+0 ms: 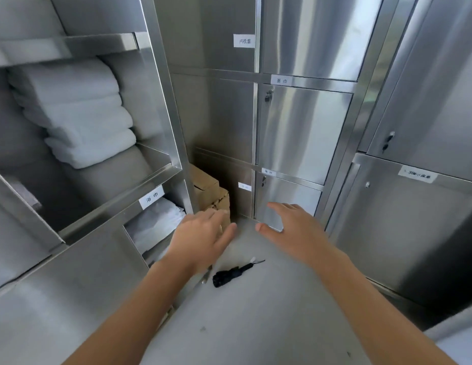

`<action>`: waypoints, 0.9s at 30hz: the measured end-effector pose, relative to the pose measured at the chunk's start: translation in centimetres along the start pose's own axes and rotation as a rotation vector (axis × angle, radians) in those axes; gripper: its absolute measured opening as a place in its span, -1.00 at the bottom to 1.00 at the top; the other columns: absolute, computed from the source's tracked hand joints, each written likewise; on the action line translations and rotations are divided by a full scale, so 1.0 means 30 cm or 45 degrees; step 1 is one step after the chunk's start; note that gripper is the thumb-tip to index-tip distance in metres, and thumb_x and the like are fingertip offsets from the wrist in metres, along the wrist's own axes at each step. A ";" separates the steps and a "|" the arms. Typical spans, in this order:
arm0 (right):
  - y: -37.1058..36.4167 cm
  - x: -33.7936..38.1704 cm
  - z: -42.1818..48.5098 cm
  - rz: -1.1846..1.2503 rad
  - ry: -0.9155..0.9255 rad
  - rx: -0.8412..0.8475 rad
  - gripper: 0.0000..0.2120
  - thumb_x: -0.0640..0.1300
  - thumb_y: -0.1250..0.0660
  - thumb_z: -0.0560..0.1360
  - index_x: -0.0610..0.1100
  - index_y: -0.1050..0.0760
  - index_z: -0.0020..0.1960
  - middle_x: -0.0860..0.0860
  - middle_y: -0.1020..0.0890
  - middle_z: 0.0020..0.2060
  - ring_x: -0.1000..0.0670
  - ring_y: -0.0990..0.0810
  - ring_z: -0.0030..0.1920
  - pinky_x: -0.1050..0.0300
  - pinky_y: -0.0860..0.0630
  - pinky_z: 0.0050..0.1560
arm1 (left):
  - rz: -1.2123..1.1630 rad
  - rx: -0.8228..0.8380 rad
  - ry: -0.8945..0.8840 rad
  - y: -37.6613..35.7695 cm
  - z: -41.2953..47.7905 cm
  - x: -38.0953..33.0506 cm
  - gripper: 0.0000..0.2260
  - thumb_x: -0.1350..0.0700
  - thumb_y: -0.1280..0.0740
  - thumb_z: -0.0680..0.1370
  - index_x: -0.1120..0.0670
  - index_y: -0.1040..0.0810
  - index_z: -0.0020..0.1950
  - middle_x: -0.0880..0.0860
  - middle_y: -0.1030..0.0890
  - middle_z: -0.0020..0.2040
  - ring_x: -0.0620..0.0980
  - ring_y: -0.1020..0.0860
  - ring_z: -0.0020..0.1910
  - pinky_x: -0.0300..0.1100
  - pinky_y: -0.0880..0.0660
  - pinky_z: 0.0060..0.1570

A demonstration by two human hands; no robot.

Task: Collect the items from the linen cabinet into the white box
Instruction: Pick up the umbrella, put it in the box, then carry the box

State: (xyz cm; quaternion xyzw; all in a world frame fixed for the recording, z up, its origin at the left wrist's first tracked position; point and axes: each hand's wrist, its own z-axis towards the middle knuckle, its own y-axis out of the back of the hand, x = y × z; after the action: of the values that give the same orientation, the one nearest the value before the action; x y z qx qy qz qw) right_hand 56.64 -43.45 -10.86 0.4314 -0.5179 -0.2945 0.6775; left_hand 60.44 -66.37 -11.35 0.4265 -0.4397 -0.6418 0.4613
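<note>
Two bare hands outstretched, left hand [200,238] fingers relaxed, right hand [290,227] spread, both holding nothing

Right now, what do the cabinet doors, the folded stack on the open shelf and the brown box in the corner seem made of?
Cabinet doors: brushed stainless steel, by the streaky grey sheen and blurred reflections. Folded stack: white cloth, probably terry towels, matte with soft rounded folds. Brown box: cardboard, matte and creased; whether corrugated is unclear.

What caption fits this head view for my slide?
Both open, left hand and right hand reach toward steel cabinets; towels stacked at left, umbrella on floor.
</note>
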 end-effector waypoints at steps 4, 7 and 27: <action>-0.045 -0.006 0.217 0.056 0.077 0.054 -0.39 0.30 -0.26 0.57 0.09 -0.32 0.56 0.12 -0.48 0.45 0.06 -0.37 0.46 0.08 -0.39 0.30 | 0.001 0.033 0.079 -0.049 0.157 0.085 -0.47 -0.27 0.07 0.57 -0.02 -0.52 0.24 -0.05 -0.62 0.13 0.02 -0.57 0.10 -0.07 -0.42 0.10; -0.087 -0.031 0.411 0.036 0.111 0.075 -0.38 0.29 -0.27 0.58 0.07 -0.32 0.56 0.11 -0.46 0.46 0.05 -0.35 0.49 0.09 -0.37 0.33 | -0.010 0.019 0.137 -0.115 0.296 0.181 -0.55 -0.23 -0.04 0.61 -0.01 -0.52 0.26 -0.04 -0.61 0.15 0.04 -0.58 0.08 -0.06 -0.44 0.08; -0.140 -0.340 1.554 -0.013 0.323 0.265 -0.38 0.28 -0.27 0.58 0.03 -0.34 0.56 0.06 -0.51 0.44 0.00 -0.40 0.46 0.05 -0.40 0.35 | 0.086 0.107 0.368 -0.458 1.281 0.423 -0.51 -0.30 0.10 0.60 -0.09 -0.44 0.29 -0.11 -0.55 0.21 -0.08 -0.51 0.16 -0.08 -0.39 0.24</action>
State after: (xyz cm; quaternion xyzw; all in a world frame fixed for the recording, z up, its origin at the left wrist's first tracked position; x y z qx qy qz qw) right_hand 9.31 -49.75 -14.90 0.5356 -0.4537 -0.1859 0.6875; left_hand 18.16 -69.49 -16.73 0.5182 -0.4092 -0.5390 0.5229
